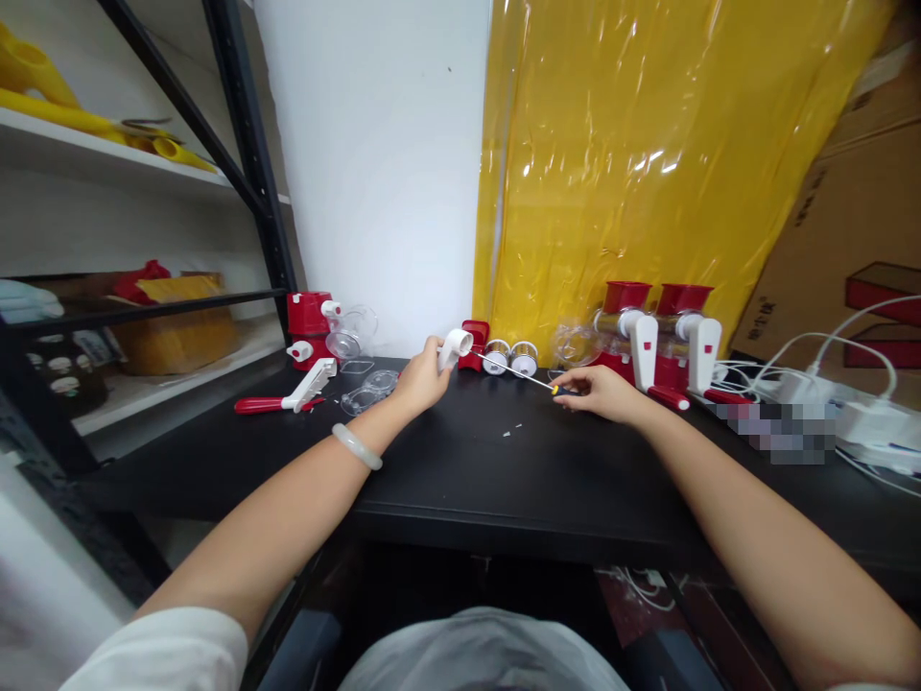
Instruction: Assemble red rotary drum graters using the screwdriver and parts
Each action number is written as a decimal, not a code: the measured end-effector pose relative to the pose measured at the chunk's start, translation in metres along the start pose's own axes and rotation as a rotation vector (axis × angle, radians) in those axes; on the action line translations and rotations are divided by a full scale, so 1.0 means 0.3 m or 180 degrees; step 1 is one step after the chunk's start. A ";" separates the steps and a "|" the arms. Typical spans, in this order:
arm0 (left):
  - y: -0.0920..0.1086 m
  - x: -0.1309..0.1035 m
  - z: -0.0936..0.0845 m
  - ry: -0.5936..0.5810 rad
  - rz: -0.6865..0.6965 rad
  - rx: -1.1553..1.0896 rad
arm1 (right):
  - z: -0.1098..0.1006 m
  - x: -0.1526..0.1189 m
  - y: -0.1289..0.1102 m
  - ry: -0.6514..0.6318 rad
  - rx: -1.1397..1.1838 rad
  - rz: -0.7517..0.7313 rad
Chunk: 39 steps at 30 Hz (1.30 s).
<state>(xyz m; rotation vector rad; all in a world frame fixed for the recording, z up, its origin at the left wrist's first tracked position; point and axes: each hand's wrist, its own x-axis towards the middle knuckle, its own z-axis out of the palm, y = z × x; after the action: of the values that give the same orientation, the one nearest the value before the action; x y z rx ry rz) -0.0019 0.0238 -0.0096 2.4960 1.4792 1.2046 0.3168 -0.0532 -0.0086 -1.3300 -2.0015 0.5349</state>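
My left hand (426, 377) is closed around a white plastic part (455, 349) with a round opening that faces right. In my right hand (601, 392) is a screwdriver (531, 378), gripped by its dark and yellow handle. The long metal shaft slants up to the left, its tip at or close to the round opening; whether it touches cannot be made out. Below the shaft, two tiny white pieces (509, 431) lie on the black table (460, 480). Two clear drums with white ends (524, 359) and a red part (476, 336) stand just behind.
Two red-and-white crank-handled graters (643, 345) stand at the right, beside white cables and a power strip (870, 422). Red housings (309, 321), a white crank with red handle (288, 396) and clear plastic parts (370, 392) sit left. Black metal shelving (237, 106) borders the table's left end.
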 end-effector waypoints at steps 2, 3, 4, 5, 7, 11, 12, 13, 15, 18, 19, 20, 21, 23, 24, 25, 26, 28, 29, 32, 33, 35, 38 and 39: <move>0.001 0.000 -0.001 0.0008 0.0016 0.0012 | 0.001 0.001 0.002 -0.0009 0.0015 0.0016; 0.001 0.000 -0.001 0.0011 0.0025 0.0017 | 0.001 0.001 0.002 -0.0006 0.0018 0.0023; 0.000 0.000 -0.001 0.0011 0.0030 0.0021 | 0.001 0.001 0.002 -0.0004 0.0020 0.0026; -0.001 0.000 -0.001 0.0011 0.0030 0.0026 | 0.002 0.001 0.001 -0.0007 0.0020 0.0026; -0.002 0.000 -0.002 0.0006 0.0032 0.0043 | 0.002 -0.001 -0.002 -0.0007 0.0013 0.0020; 0.003 -0.004 -0.007 -0.0019 0.0077 0.0082 | 0.002 -0.003 -0.004 0.0026 -0.0003 0.0030; 0.005 -0.005 -0.009 -0.0022 0.0090 0.0095 | 0.002 -0.003 -0.004 0.0025 0.0001 0.0030; 0.007 -0.006 -0.011 -0.0024 0.0102 0.0110 | 0.001 -0.002 -0.003 0.0019 0.0006 0.0029; 0.012 -0.007 -0.014 -0.0019 0.0119 0.0153 | 0.000 -0.002 -0.002 0.0002 0.0005 0.0021; 0.017 -0.010 -0.018 -0.0026 0.0115 0.0250 | 0.000 -0.002 -0.003 0.0017 -0.0019 0.0012; 0.018 -0.011 -0.020 -0.0037 0.0097 0.0285 | 0.001 -0.002 -0.003 0.0021 -0.0023 0.0014; 0.020 -0.012 -0.021 -0.0050 0.0069 0.0318 | 0.002 -0.002 -0.004 0.0024 -0.0023 0.0018; 0.022 -0.013 -0.023 -0.0068 0.0044 0.0346 | 0.003 -0.003 -0.005 0.0026 -0.0021 0.0022; 0.026 -0.016 -0.028 -0.0097 0.0019 0.0392 | 0.005 -0.004 -0.005 0.0032 -0.0008 0.0026; 0.029 -0.016 -0.030 -0.0107 0.0030 0.0411 | 0.005 -0.004 -0.005 0.0035 -0.0001 0.0022; 0.030 -0.017 -0.031 -0.0113 0.0047 0.0429 | 0.006 -0.004 -0.005 0.0040 0.0003 0.0017; 0.032 -0.018 -0.033 -0.0115 0.0062 0.0445 | 0.006 -0.004 -0.005 0.0036 0.0002 0.0009; 0.034 -0.019 -0.034 -0.0116 0.0071 0.0462 | 0.005 -0.004 -0.005 0.0010 -0.0006 -0.0001; 0.035 -0.019 -0.035 -0.0118 0.0071 0.0462 | 0.005 -0.004 -0.005 -0.0003 -0.0009 -0.0001; 0.035 -0.020 -0.035 -0.0124 0.0067 0.0452 | 0.005 -0.002 -0.003 -0.0035 -0.0012 0.0007; 0.034 -0.020 -0.035 -0.0123 0.0068 0.0449 | 0.005 -0.002 -0.002 -0.0049 -0.0012 0.0007; 0.033 -0.020 -0.035 -0.0118 0.0073 0.0446 | 0.007 -0.001 0.002 -0.0097 0.0006 0.0019; 0.031 -0.019 -0.034 -0.0098 0.0077 0.0447 | 0.011 0.001 0.007 -0.0168 0.0108 0.0064; 0.030 -0.019 -0.033 -0.0097 0.0073 0.0446 | 0.012 0.001 0.008 -0.0191 0.0139 0.0074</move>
<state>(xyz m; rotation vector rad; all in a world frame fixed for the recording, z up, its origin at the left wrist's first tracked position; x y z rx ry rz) -0.0027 0.0109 -0.0027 2.6132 1.5847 1.0970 0.3157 -0.0518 -0.0127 -1.3264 -2.0132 0.6327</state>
